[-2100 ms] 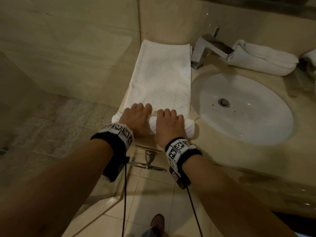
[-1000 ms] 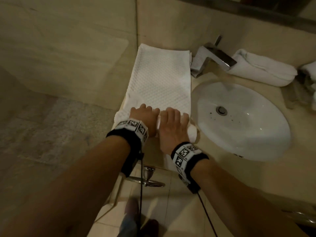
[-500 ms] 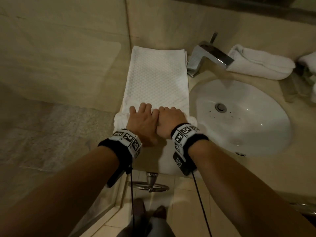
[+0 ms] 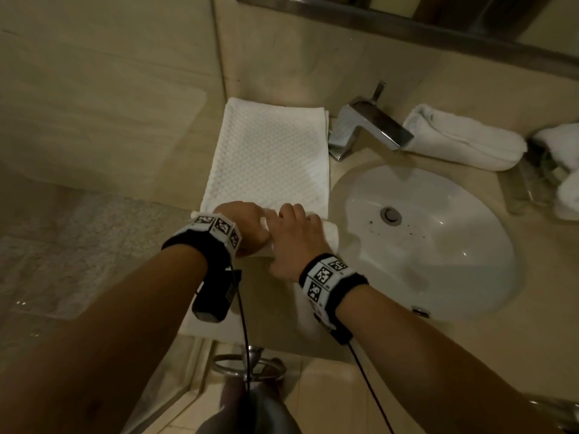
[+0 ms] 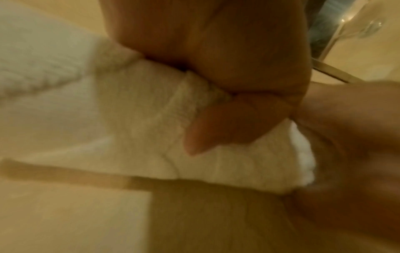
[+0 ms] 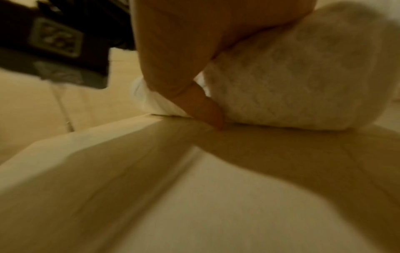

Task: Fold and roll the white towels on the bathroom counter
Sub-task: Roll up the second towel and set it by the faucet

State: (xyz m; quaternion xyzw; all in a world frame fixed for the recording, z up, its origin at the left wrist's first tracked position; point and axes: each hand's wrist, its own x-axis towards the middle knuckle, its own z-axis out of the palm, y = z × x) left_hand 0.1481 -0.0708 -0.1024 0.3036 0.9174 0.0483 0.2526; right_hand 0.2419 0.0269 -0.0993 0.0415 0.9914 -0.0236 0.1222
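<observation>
Beige stone counter (image 4: 470, 355) with a white oval sink (image 4: 438, 245) set in it; wall behind, chrome faucet (image 4: 366, 126) at the back edge of the sink.

White waffle-weave towel (image 4: 269, 158) lies flat as a long folded strip on the counter left of the sink, far end near the wall, just beside the faucet base. Its near end is wound into a thick roll (image 4: 329, 234) lying across the strip, close to the counter's front edge. Roll looks fluffy and soft, rounded end visible in the right wrist view (image 6: 292, 82); both wrist views blurry.

Rolled white towel (image 4: 463, 142) lies on the counter behind the sink, right of the faucet. More white cloth (image 4: 564, 170) at the far right edge, shape unclear.

Left hand (image 4: 247, 227) sits on the left part of the roll, fingers curled over the top; left wrist view shows the thumb (image 5: 227, 123) pressed against the roll's near side, so the roll is clamped between thumb and fingers. Right hand (image 4: 297, 239) is on the right part, touching the left hand, fingers bent over the roll's top, thumb (image 6: 201, 102) down against its near side with the tip touching the counter. Roll's right end sticks out past the right hand.

Both wrists carry black bands with marker tags (image 4: 326, 274).
</observation>
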